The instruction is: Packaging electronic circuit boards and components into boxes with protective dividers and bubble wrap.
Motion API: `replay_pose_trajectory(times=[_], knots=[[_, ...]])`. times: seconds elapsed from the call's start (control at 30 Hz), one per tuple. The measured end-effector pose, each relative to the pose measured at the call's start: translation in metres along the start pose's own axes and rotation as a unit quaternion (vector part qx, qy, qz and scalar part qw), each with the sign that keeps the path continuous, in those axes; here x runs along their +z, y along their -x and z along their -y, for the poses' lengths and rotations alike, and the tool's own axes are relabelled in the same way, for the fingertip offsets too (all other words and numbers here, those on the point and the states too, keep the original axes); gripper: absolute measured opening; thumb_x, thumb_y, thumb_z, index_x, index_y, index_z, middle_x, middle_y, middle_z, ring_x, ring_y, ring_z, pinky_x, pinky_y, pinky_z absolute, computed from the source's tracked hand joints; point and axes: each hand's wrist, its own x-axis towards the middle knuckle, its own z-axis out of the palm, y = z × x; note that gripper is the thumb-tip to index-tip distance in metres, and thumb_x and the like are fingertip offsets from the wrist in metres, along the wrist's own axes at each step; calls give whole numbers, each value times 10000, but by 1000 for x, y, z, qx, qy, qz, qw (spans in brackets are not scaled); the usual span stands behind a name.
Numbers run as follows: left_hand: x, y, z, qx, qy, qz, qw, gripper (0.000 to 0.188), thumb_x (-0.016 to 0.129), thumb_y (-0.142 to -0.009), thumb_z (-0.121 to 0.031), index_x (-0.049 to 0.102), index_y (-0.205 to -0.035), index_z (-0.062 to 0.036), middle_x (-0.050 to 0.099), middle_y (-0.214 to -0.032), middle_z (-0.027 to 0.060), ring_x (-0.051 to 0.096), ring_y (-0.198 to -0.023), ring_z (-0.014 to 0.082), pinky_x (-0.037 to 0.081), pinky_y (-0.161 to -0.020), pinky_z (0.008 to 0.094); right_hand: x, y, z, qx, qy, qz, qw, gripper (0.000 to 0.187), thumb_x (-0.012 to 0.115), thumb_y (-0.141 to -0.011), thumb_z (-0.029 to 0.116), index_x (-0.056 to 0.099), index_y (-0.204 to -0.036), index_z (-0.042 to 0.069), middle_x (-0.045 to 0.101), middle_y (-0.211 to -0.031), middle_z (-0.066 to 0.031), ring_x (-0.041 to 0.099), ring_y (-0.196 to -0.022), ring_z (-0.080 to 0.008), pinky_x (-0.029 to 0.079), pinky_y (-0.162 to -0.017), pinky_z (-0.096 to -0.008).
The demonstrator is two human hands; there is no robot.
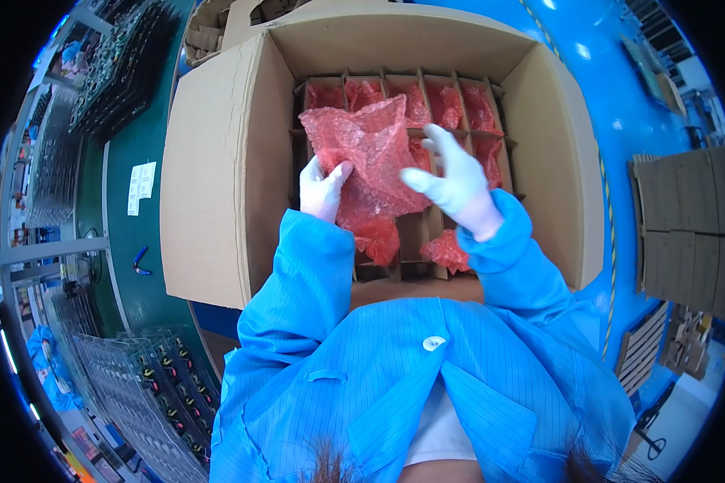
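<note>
Done: red wraps [482,109] occupy the carton [552,161] at twelve o'clock. Outstanding: the pouch [374,145], pinched in my left grip [322,191]. My right grip [461,185], at its three o'clock, is spread, empty.

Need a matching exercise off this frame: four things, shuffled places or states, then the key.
Things
1. Left hand
2. Right hand
3. Cardboard box
4. White paper

Places or states
A. Open, fingers spread, at the right side of the red bubble wrap
B. Lying on the green table
C. Gripping the red bubble wrap
D. Open at the top, divided into compartments

Pairs: 1-C, 2-A, 3-D, 4-B
</note>
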Motion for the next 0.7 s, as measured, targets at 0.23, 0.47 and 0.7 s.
replay_pose_trajectory(times=[0.23,0.47,0.7], knots=[[-4,-4,13,-4,-43,-13,999,227,527,-827,-92,550,-1002,50,605,-888,127,563,-770,162,452,-723,250,34,-20,-28,83,58,-13,995,374,528,-820,289,539,-1023,-26,601,-885,-211,584,-782,-325,452,-680,-365],[-14,-33,27,59,-113,-102,987,300,530,-852,-183,539,-1001,77,595,-882,146,548,-803,189,425,-757,253,50,-43,-68,15,166,-143,976,296,451,-845,276,548,-890,0,593,-750,-233,539,-673,-421,413,-593,-463],[-2,-61,34,-48,13,-19,999,252,536,-833,-165,563,-946,59,604,-842,111,541,-730,167,423,-694,241,62,-89,-116,5,38,-148,988,283,405,-851,283,531,-851,28,584,-779,-255,509,-680,-475,394,-590,-512]])
